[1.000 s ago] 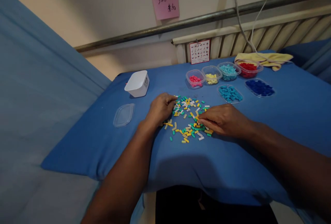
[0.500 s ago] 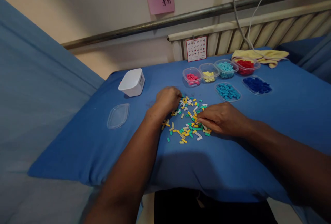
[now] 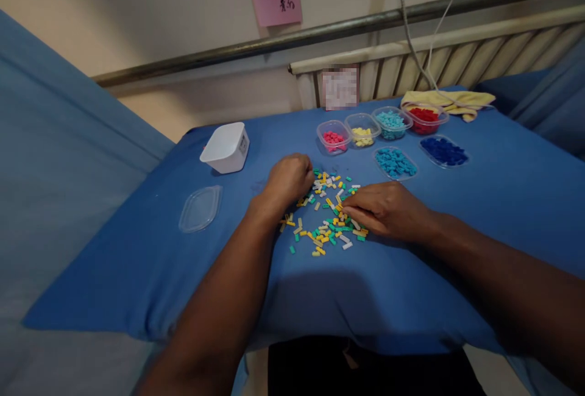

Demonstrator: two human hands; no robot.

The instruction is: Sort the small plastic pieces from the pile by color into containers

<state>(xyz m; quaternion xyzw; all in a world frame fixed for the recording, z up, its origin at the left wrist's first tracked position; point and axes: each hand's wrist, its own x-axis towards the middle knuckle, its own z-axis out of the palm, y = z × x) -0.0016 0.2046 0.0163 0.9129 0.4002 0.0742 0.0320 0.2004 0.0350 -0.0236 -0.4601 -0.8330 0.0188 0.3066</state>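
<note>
Small loose plastic building bricks (image 3: 322,236) in yellow, green, white and beige lie scattered on the blue cloth. At the far left side of this pile is my left hand (image 3: 292,178), its fingers curled closed and pointing down by the bricks. Whatever it may hold is hidden behind the knuckles. My right hand (image 3: 388,208) rests low over the pile's right side. Its thumb and fingers are pinched together at the bricks, and I cannot make out what is between the tips.
Behind the pile stand clear tubs of pink (image 3: 333,140), yellow (image 3: 363,136), light blue (image 3: 392,123) and red bricks (image 3: 424,120). Lids hold blue (image 3: 395,162) and dark blue bricks (image 3: 444,151). At left are a white box (image 3: 226,147) and a clear lid (image 3: 200,209). A yellow cloth (image 3: 452,102) lies back right.
The whole view has shifted slightly, so the things appear a little further left. Both hands stay at the same parts of the pile; the left fingers look more tucked in.
</note>
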